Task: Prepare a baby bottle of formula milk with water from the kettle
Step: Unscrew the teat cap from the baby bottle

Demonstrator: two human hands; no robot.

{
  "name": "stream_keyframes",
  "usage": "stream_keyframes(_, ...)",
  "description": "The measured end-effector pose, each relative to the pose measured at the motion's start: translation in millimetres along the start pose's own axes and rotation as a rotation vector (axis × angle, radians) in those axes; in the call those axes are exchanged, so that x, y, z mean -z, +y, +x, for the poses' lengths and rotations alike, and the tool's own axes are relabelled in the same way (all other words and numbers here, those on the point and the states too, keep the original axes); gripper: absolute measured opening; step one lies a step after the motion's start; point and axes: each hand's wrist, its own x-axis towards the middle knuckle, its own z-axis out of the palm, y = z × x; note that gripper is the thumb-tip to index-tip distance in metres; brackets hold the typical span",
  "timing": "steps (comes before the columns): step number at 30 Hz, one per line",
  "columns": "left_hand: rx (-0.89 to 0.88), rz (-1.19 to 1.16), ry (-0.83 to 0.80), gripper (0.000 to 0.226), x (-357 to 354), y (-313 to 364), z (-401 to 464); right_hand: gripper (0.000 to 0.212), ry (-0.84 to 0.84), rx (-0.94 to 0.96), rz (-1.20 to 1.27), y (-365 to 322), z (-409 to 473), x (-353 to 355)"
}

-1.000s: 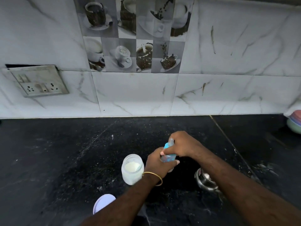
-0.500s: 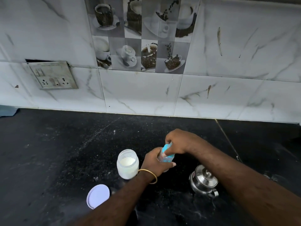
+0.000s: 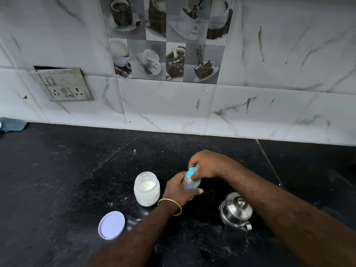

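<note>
Little has moved since the earlier frames: both hands stay on the baby bottle, and only the view has drifted, bringing the kettle fully into sight; the left hand wraps its fingers round the bottle's clear body, thumb tip showing on the right side; the right hand curls over the top, fingertips pinching the blue collar; the bottle stands upright on the black counter, just right of the open jar of white powder; the jar's lid lies near it, to the front left; the steel kettle sits to the right, under the right forearm.
</note>
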Motion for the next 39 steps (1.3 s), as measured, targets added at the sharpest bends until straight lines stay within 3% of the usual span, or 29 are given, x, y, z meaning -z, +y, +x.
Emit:
stream_keyframes(3, 0.010, 0.009, -0.012, 0.057, -1.1, 0.3, -1.9, 0.060, -0.059, 0.042, -0.010, 0.1, 1.0, -1.6)
stream_keyframes(7, -0.021, 0.076, -0.041, 0.050, -1.6, 0.7, -3.8, 0.034, -0.030, 0.063, -0.033, 2.9, 4.3, -4.7)
stream_keyframes(15, -0.046, 0.176, -0.006, 0.052, -1.9, -5.9, -10.8, 0.064, 0.005, 0.095, 0.020, 27.9, 10.2, -3.2)
stream_keyframes(21, -0.025, 0.180, 0.010, 0.047, 0.0, -6.5, -20.8, 0.057, 0.031, 0.031, 0.062, 55.1, 25.4, -36.9)
stream_keyframes(26, -0.014, 0.253, 0.036, 0.049, 1.5, -6.3, -24.1, 0.064, 0.018, 0.066, -0.021, 63.4, 37.1, -71.3)
stream_keyframes(33, -0.004, 0.239, 0.030, 0.049, 1.9, -8.9, -25.9, 0.056, -0.007, 0.126, -0.109, 66.7, 45.6, -87.2)
stream_keyframes(36, 0.055, 0.227, 0.031, 0.064, 0.5, -15.2, -27.0, 0.054, -0.007, 0.134, -0.123, 67.9, 47.3, -90.9)
stream_keyframes(39, 0.126, 0.214, 0.001, 0.101, 1.6, -18.4, -30.7, 0.051, -0.005, 0.145, -0.132, 69.3, 48.1, -92.4)
